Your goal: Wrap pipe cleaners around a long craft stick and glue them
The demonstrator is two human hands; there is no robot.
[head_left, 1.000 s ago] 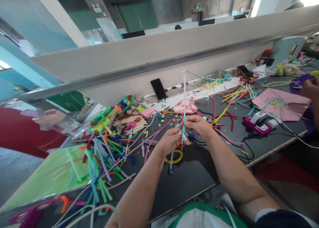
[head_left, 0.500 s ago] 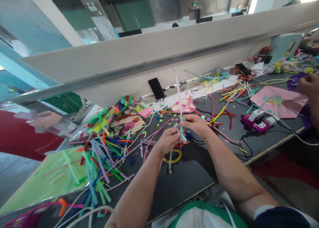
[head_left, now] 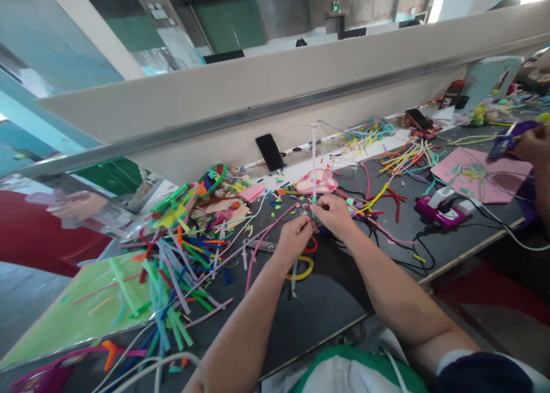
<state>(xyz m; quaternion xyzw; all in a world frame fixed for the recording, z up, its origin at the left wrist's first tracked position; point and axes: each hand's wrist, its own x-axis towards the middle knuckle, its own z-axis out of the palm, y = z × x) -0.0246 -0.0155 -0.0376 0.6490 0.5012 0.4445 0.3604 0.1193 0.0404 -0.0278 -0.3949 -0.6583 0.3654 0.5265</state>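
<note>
My left hand (head_left: 295,236) and my right hand (head_left: 333,212) meet over the dark table (head_left: 335,301), both pinched on a thin pale pink pipe cleaner (head_left: 314,158) that stands upright between them. A short teal piece is wound on it just above my fingers. Its lower end hangs down below my left hand. A yellow loop (head_left: 303,270) and a red loop lie on the table right under my hands.
A heap of coloured pipe cleaners (head_left: 180,255) covers the left, beside a green sheet (head_left: 73,310). A black phone (head_left: 270,152) leans on the back wall. A pink glue gun stand (head_left: 442,209) with cables sits right. Another person's hand (head_left: 530,144) works at far right.
My hands have drawn closer together and slightly up the stem. The teal piece now sits tight against my fingers. The stem's top has swung a little to the right.
</note>
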